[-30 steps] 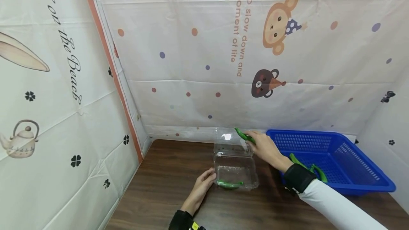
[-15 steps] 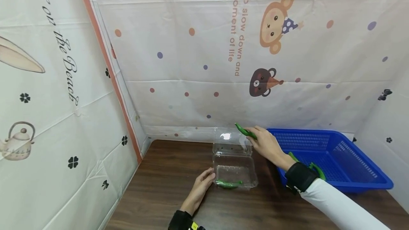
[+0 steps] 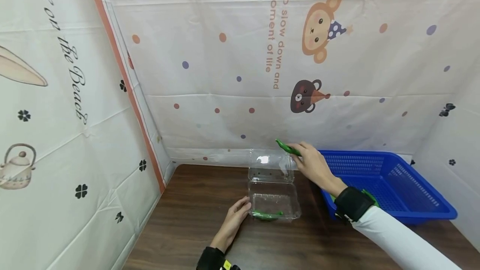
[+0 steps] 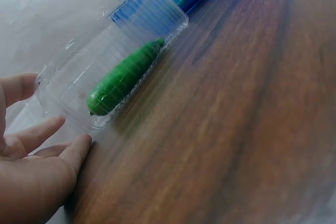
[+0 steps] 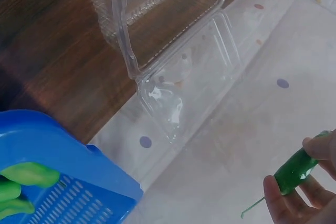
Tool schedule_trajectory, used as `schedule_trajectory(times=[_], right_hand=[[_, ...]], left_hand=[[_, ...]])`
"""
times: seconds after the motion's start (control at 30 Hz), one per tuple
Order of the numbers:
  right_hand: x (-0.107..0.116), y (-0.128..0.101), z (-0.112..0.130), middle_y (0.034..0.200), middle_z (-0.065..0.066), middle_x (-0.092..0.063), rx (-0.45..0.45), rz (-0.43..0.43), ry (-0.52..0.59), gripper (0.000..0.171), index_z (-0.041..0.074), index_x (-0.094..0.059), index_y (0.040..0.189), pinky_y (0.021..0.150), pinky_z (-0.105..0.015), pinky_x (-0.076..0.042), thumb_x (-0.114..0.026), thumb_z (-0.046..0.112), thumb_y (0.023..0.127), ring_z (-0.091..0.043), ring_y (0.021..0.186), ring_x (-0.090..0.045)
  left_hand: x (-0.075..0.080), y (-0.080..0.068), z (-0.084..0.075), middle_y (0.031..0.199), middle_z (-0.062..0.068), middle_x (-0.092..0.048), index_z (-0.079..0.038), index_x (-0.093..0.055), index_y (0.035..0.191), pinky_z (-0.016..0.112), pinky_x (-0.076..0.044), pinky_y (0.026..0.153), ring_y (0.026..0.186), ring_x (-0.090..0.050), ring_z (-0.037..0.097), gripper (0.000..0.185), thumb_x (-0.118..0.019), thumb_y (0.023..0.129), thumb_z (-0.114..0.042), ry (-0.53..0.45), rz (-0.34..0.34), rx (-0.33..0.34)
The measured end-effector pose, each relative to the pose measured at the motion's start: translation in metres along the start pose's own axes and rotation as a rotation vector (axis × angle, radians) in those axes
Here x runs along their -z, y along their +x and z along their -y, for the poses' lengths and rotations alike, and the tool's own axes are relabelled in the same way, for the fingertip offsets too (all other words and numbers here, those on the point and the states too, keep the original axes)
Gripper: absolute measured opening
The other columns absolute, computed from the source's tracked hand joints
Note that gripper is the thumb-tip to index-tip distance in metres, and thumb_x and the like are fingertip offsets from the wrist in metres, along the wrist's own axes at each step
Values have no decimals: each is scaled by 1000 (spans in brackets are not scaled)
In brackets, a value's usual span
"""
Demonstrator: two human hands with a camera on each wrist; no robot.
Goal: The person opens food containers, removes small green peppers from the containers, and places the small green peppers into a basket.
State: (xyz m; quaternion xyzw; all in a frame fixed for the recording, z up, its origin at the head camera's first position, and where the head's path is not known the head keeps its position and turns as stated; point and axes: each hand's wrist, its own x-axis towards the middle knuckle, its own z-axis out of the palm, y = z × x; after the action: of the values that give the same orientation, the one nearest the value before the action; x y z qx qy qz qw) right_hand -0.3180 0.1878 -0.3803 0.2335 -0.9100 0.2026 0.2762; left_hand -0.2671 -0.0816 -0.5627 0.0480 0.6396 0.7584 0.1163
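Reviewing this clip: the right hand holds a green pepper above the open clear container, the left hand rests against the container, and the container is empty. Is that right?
Not quite. The clear container is not empty: one green pepper already lies in it, as the left wrist view shows. The rest holds: the right hand pinches another pepper above the open lid, and the left hand rests against the container.

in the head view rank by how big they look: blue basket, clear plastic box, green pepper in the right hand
1. Blue plastic basket, largest.
2. Clear plastic clamshell box, lid open.
3. Green pepper pinched in the right hand, smallest, partly hidden by fingers.
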Motion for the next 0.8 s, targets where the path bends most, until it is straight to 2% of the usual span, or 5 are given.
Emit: schedule_trajectory(times=[0.43, 0.8], right_hand=[[8, -5, -12, 107, -17, -69, 2, -90, -27, 32, 5, -70, 126, 71, -50, -58, -72, 4, 94, -34, 93, -65], [13, -14, -23, 112, -20, -68, -41, -65, -2, 34, 3, -67, 130, 74, -54, -57, -68, 4, 96, -38, 99, -64]], left_hand=[[-1, 0, 0, 166, 26, -26, 4, -34, 156, 54, -30, 127, 154, -27, 43, 63, -54, 107, -29, -1, 1, 2], [-1, -1, 1, 165, 26, -28, 5, -34, 156, 54, -30, 127, 154, -26, 43, 62, -54, 108, -27, -2, -9, 9]])
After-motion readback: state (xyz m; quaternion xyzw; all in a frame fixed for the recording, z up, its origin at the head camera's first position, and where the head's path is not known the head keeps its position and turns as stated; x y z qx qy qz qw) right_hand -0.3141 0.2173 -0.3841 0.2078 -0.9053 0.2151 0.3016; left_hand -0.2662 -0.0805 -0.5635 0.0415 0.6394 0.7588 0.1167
